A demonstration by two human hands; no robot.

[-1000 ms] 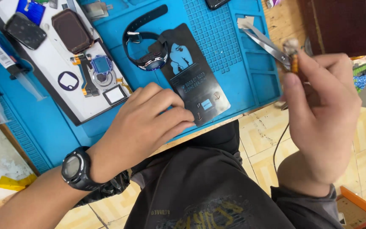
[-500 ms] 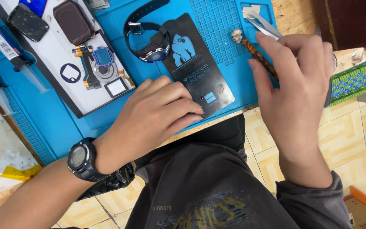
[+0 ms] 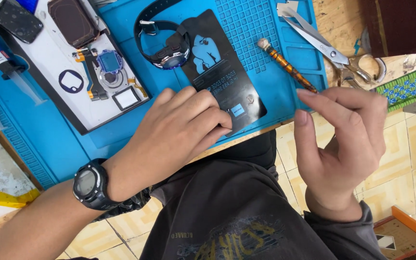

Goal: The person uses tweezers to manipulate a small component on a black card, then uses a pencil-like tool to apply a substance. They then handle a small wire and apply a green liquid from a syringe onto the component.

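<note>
A: Since the earlier frame the right hand [image 3: 343, 144] has let go of the thin amber-and-black striped tool [image 3: 289, 66]; that tool now lies on the blue silicone work mat [image 3: 261, 29], tip just beside the fingers.

B: Hand states?

A: Right hand empty, fingers loosely curled, off the table edge; left hand [image 3: 179, 132] flat, fingers together, pressing the black printed card [image 3: 217, 72].

B: Progress?

A: Black strapped wristwatch [image 3: 167, 48] sits on the card's upper edge, looks whole; I judge the work barely begun.

B: Around it?

A: Steel scissors [image 3: 321, 43] top right; white tray [image 3: 49, 62] with opened smartwatch parts [image 3: 107, 65] on the left; nothing blocks the watch.
</note>
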